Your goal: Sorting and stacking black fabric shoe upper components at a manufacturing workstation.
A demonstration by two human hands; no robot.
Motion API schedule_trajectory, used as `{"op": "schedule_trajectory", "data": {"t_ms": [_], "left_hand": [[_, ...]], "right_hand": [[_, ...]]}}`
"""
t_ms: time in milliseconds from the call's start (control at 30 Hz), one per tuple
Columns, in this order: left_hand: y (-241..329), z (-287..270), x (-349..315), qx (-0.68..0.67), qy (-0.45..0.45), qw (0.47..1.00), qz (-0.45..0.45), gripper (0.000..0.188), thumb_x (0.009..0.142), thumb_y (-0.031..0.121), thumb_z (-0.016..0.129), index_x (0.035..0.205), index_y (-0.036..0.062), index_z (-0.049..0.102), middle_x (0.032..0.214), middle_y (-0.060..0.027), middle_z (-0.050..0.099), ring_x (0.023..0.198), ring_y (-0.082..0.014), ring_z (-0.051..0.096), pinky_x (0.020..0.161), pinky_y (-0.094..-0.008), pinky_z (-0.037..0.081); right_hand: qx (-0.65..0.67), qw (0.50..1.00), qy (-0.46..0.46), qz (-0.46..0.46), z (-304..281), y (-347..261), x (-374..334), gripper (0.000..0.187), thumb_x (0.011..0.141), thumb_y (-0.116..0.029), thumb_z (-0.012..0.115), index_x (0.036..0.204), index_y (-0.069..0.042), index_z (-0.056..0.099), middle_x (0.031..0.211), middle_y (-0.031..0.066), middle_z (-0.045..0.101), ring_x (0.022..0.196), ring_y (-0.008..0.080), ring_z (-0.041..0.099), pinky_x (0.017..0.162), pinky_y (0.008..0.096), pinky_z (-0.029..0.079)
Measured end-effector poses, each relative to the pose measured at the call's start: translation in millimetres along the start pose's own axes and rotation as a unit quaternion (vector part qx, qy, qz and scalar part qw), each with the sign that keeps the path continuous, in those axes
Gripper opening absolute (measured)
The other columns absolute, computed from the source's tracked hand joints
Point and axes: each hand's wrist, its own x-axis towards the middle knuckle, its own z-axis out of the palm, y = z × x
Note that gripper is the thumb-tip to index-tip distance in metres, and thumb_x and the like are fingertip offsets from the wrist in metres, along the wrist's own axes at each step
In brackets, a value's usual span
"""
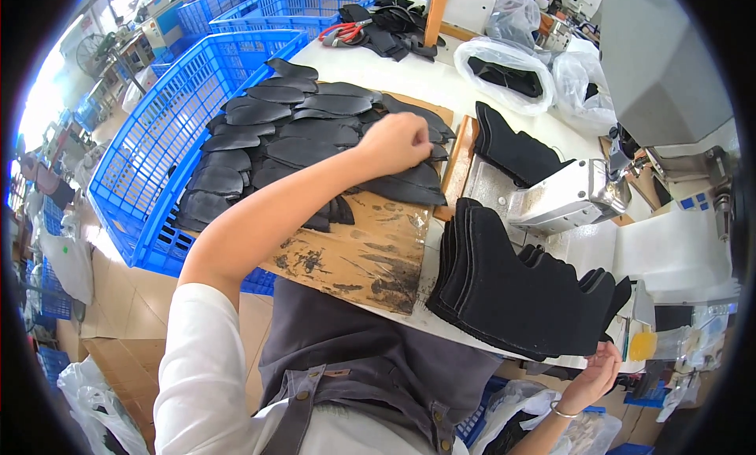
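My left hand (396,142) reaches across a stained wooden board (358,258) and pinches one of several thin dark leather pieces (283,132) laid out overlapping on it. A thick stack of black shoe-upper pieces (520,286) stands on the white table near me. My right hand (592,374) holds the lower right edge of that stack from below, a bracelet on its wrist. I wear a white sleeve and a grey apron.
Blue plastic crates (169,124) stand left of the table. A metal machine arm (571,195) sits right of the board, with another black pile (516,152) behind it. Clear bags (512,69), red-handled pliers (342,31) and more black pieces lie at the far side.
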Motion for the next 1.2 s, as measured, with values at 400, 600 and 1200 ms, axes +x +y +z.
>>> {"op": "schedule_trajectory", "data": {"t_ms": [400, 600, 1200], "left_hand": [[1.9, -39.3, 10.1, -0.282, -0.011, 0.942, -0.181, 0.024, 0.085, 0.020, 0.067, 0.082, -0.0027, 0.062, 0.075, -0.0079, 0.064, 0.063, -0.0146, 0.065, 0.055, -0.0248, 0.052], [-0.1, -34.9, 15.8, -0.216, -0.075, 0.963, -0.141, 0.022, 0.088, 0.021, 0.065, 0.081, 0.0005, 0.061, 0.072, -0.0035, 0.062, 0.061, -0.0099, 0.062, 0.056, -0.0230, 0.050], [-11.1, -54.0, -4.2, -0.186, -0.069, 0.972, -0.124, 0.022, 0.083, 0.019, 0.068, 0.079, -0.0019, 0.063, 0.069, -0.0074, 0.065, 0.062, -0.0132, 0.066, 0.057, -0.0264, 0.051]], "right_hand": [[-0.103, 0.969, -0.104, -0.197, 17.6, -38.3, -4.2, 0.024, 0.096, -0.011, 0.036, 0.102, 0.003, 0.054, 0.097, 0.0143, 0.059, 0.078, 0.0156, 0.054, 0.070, 0.0270, 0.044], [-0.219, 0.916, -0.118, -0.315, 11.8, -69.4, 21.4, 0.023, 0.095, -0.010, 0.038, 0.102, 0.002, 0.056, 0.094, 0.0122, 0.058, 0.075, 0.0146, 0.051, 0.066, 0.0266, 0.042], [-0.346, 0.495, -0.729, -0.321, 359.2, -36.2, 53.3, 0.034, 0.080, -0.024, 0.065, 0.107, -0.003, 0.065, 0.107, 0.0161, 0.060, 0.103, 0.0316, 0.059, 0.091, 0.0371, 0.047]]}}
